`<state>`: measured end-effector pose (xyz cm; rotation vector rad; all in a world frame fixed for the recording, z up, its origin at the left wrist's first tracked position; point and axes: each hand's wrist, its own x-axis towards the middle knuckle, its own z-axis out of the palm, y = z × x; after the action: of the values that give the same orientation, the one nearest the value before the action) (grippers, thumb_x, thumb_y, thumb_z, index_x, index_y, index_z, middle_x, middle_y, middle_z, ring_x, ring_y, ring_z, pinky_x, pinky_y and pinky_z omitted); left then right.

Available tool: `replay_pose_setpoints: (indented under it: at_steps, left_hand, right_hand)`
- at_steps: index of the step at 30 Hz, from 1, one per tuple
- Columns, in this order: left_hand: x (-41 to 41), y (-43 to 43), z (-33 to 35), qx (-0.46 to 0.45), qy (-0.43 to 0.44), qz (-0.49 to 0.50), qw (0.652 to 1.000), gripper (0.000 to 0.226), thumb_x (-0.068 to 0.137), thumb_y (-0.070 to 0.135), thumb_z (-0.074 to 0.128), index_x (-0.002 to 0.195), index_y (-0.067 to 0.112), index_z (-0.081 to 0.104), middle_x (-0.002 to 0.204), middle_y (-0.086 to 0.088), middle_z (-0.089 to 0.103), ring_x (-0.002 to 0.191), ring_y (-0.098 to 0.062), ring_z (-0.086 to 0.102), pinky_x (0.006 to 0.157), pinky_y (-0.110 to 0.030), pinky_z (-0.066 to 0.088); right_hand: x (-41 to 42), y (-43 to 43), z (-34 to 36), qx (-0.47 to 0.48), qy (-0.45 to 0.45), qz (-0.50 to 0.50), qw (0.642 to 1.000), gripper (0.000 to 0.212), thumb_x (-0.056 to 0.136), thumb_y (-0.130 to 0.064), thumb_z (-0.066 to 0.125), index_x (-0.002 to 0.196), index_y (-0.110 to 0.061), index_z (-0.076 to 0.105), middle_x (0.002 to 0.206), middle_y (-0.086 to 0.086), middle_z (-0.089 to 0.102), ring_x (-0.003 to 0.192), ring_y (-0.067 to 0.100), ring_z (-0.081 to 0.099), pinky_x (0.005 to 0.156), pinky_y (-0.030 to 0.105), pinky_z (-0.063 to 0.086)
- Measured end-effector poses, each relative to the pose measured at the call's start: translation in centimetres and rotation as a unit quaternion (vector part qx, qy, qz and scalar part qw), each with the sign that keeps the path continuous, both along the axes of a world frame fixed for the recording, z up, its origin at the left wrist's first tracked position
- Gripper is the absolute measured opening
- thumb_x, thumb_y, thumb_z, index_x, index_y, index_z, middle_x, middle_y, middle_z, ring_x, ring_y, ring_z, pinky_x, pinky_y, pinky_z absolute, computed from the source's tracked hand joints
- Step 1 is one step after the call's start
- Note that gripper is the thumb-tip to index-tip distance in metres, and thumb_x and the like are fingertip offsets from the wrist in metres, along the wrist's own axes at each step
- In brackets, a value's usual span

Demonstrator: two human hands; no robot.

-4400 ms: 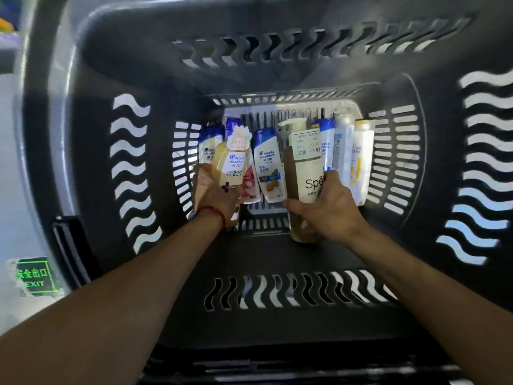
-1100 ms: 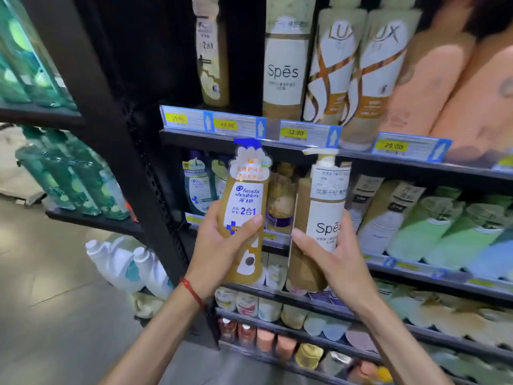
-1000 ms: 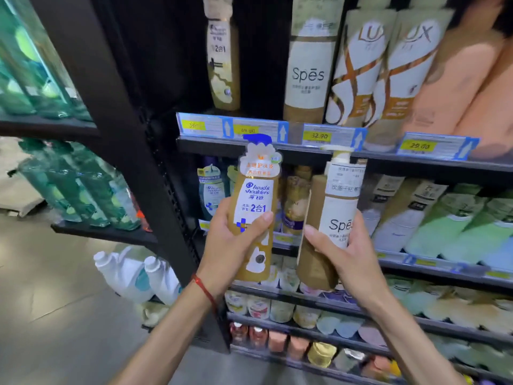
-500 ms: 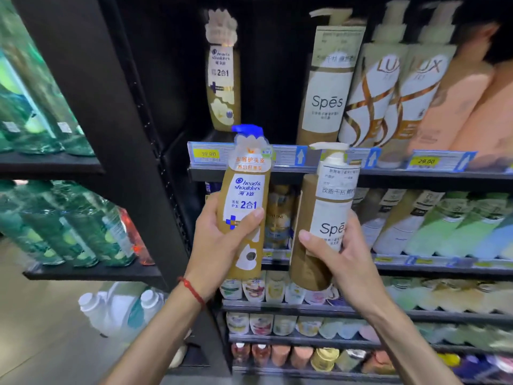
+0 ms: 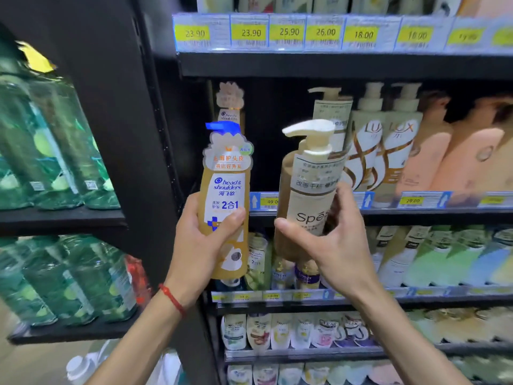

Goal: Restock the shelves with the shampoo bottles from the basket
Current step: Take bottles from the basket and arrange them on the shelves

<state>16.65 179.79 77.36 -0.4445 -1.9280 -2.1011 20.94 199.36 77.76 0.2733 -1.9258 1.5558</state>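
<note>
My left hand (image 5: 201,245) grips an amber Head & Shoulders bottle (image 5: 226,195) with a blue pump, held upright in front of the shelf. A tan Spes pump bottle (image 5: 305,201) is held in my right hand (image 5: 330,245), tilted slightly left. Both bottles are level with the shelf (image 5: 416,211) where a matching Head & Shoulders bottle (image 5: 230,105) and a matching Spes bottle (image 5: 331,112) stand at the back. A dark gap lies between those two. The basket is out of view.
Lux pump bottles (image 5: 385,151) and peach bottles (image 5: 466,159) fill the same shelf to the right. A black upright post (image 5: 155,190) divides off green bottles (image 5: 55,151) on the left. Price tags (image 5: 288,31) line the shelf above; smaller bottles crowd the lower shelves.
Both hands took the two bottles out of the basket and raised them to the shelves. In the last second they rose higher, now level with the matching bottles' shelf.
</note>
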Motion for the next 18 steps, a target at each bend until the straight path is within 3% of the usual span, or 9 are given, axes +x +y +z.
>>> replay_pose_setpoints:
  at_steps: [2,6,10,18]
  left_hand:
    - [-0.5,-0.6,1.0,-0.002,0.01,-0.014,1.0,0.044,0.076,0.036,0.076,0.115,0.022,0.06,0.104,0.009,0.076,0.093,-0.012,0.074,0.075,-0.025,0.06]
    - [-1.2,-1.1,2.6,0.001,0.03,-0.032,0.999,0.04,0.08,0.033,0.075,0.115,0.022,0.059,0.103,0.011,0.075,0.092,-0.009,0.074,0.073,-0.021,0.057]
    - [-1.7,-1.3,3.3,0.005,0.039,-0.048,0.998,0.042,0.08,0.032,0.075,0.116,0.022,0.058,0.104,0.01,0.075,0.093,-0.009,0.074,0.073,-0.02,0.057]
    - [-2.7,-1.9,3.4,0.002,0.051,-0.041,0.998,0.043,0.079,0.036,0.074,0.117,0.024,0.057,0.105,0.014,0.074,0.095,-0.008,0.073,0.076,-0.021,0.058]
  right_hand:
    - [-0.8,-0.7,1.4,0.024,0.023,-0.016,0.999,0.076,0.073,-0.031,0.092,0.137,-0.02,0.053,0.122,-0.016,0.07,0.114,0.005,0.067,0.094,0.021,0.054]
    - [-2.5,-1.5,3.4,0.075,0.083,-0.076,0.991,0.073,0.074,-0.041,0.092,0.135,-0.019,0.057,0.128,-0.001,0.062,0.121,0.014,0.061,0.103,0.036,0.053]
    - [-4.3,-1.8,4.9,0.089,0.127,-0.128,0.98,0.075,0.072,-0.039,0.094,0.133,-0.011,0.061,0.12,0.002,0.06,0.112,0.008,0.056,0.094,0.021,0.049]
    - [-8.2,-1.7,4.4,0.054,0.126,-0.178,0.974,0.077,0.07,-0.048,0.094,0.133,-0.017,0.063,0.12,-0.003,0.061,0.117,0.015,0.06,0.093,0.042,0.058]
